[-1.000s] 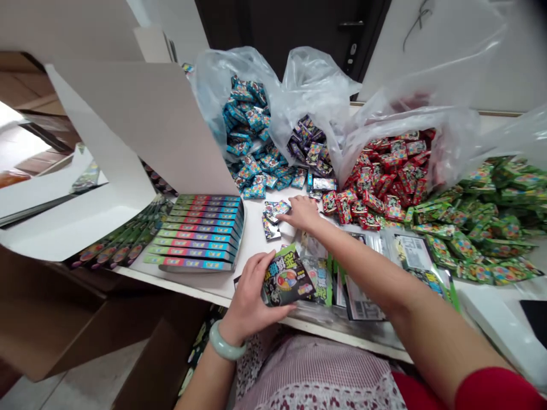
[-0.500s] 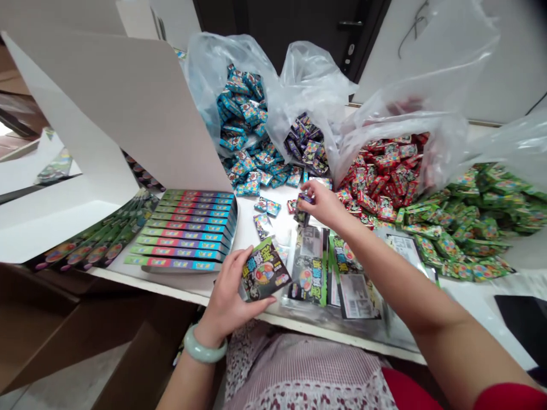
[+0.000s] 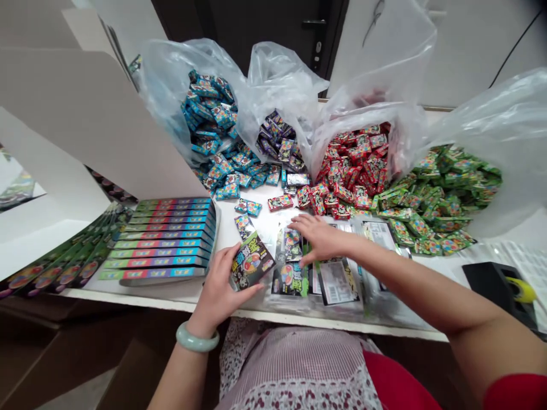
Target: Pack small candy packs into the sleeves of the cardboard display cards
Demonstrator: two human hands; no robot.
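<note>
Head view, the only one — left hand [image 3: 222, 279] clamped on a black-and-green packet [image 3: 252, 263], thumb along the lower edge, fingers at the upper left, packet tilted above the white table [image 3: 265, 228]. At the right hand [image 3: 316, 236], thumb and fingers apart, with a small dark box [image 3: 293, 246] between or just below them; gripped or merely touched, cannot tell. Under and beside it, plastic-sleeved packets [image 3: 339, 282], overlapping, shiny, near the front edge. Likely trouble, by judgement: a slip of the small box on slick plastic, from an off-centre pinch or too loose a hold. Also possible — a swivel of the held packet, gripped at one side only, or a crease from too hard a thumb. Below the right forearm, sleeves exposed to a drag toward the edge. Just beyond the fingers, loose: a red box [image 3: 280, 203], a blue pair [image 3: 248, 207], a patterned box [image 3: 243, 226], all within range of a knock. With the red heap [image 3: 365, 165] and blue heap [image 3: 226, 171] so near, colours easily mixed by a careless brush.
</note>
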